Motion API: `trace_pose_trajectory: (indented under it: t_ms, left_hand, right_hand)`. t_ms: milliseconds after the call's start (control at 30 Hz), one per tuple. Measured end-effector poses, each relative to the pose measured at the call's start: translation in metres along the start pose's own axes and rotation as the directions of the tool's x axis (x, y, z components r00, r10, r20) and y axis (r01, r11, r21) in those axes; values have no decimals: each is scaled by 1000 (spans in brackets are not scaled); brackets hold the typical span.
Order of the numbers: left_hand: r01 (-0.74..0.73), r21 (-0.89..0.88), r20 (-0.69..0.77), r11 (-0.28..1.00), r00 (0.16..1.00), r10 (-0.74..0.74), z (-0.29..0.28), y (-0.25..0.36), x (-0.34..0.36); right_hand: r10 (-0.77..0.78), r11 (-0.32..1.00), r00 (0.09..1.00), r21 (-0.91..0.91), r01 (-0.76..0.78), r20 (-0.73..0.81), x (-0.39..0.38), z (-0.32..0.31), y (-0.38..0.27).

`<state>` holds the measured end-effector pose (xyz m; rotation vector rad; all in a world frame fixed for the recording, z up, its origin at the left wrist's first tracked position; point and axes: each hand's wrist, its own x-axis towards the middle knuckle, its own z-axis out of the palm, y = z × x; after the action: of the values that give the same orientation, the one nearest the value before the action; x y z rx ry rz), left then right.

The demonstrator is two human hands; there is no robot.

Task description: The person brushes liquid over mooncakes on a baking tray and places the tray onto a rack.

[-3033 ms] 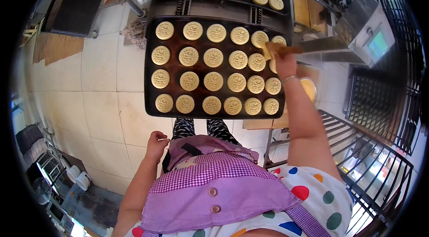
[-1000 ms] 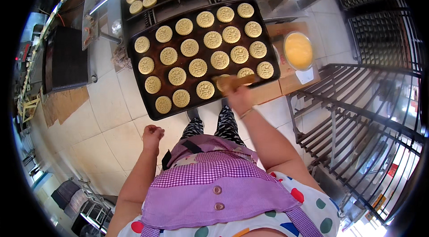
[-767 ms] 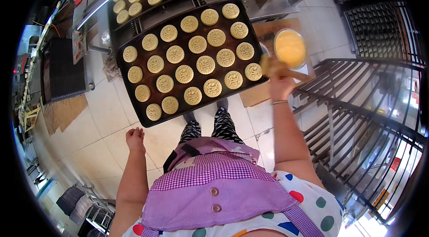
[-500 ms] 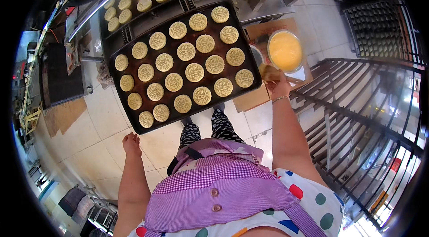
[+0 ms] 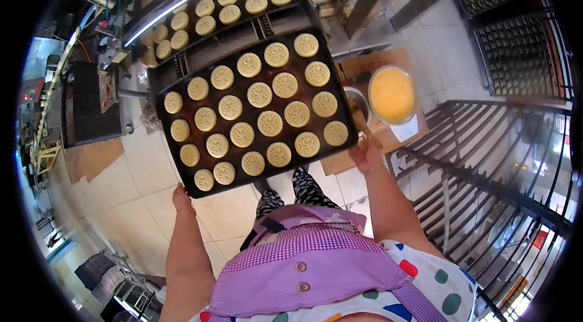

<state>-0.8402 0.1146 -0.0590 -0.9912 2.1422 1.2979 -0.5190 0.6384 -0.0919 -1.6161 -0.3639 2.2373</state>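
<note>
A dark baking tray point(image 5: 242, 153) holds rows of round, pale yellow cakes point(image 5: 260, 95) with stamped tops and scalloped edges. At its near left corner my left hand point(image 5: 183, 199) has its fingers closed against the rim. My right hand point(image 5: 366, 154) is beside the near right corner, fingers apart. Just beyond those fingers, a brush point(image 5: 359, 122) with a wooden handle leans in a small bowl point(image 5: 354, 100), which the tray partly hides. A round bowl of orange-yellow liquid point(image 5: 393, 96) stands to the right of the brush.
More cakes point(image 5: 229, 14) lie on another tray behind, past a chain conveyor point(image 5: 264, 27). Cardboard point(image 5: 388, 62) lies under the bowls. A black metal rack point(image 5: 480, 152) stands close on the right. My feet are on the tiled floor point(image 5: 143, 167) below the tray.
My left hand has come up to the tray's near corner. My right hand has let go of the brush and shifted toward the tray. The whole scene sits lower in view.
</note>
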Motion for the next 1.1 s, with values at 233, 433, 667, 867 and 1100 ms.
trace_pose_trajectory:
  t_ms: [233, 433, 667, 867, 1100]
  left_hand:
    - [236, -259, 414, 936, 903, -113, 14, 29, 28]
    - [-61, -389, 176, 919, 974, 139, 13, 14, 24]
    - [8, -374, 510, 927, 837, 199, -72, 27, -41]
    - [-39, -332, 766, 942, 573, 293, -92, 106, -109]
    - [-59, -316, 948, 947, 6, 317, -59, 185, -186]
  right_hand:
    - [45, 981, 985, -193, -12, 166, -12, 58, -19]
    - [-529, 539, 847, -752, 379, 48, -35, 121, -5]
    - [-497, 773, 790, -596, 217, -358, -190, -6, 90]
    - [-539, 841, 701, -327, 430, -466, -356, -63, 148]
    - [-892, 343, 377, 171, 924, -248, -544, -102, 231]
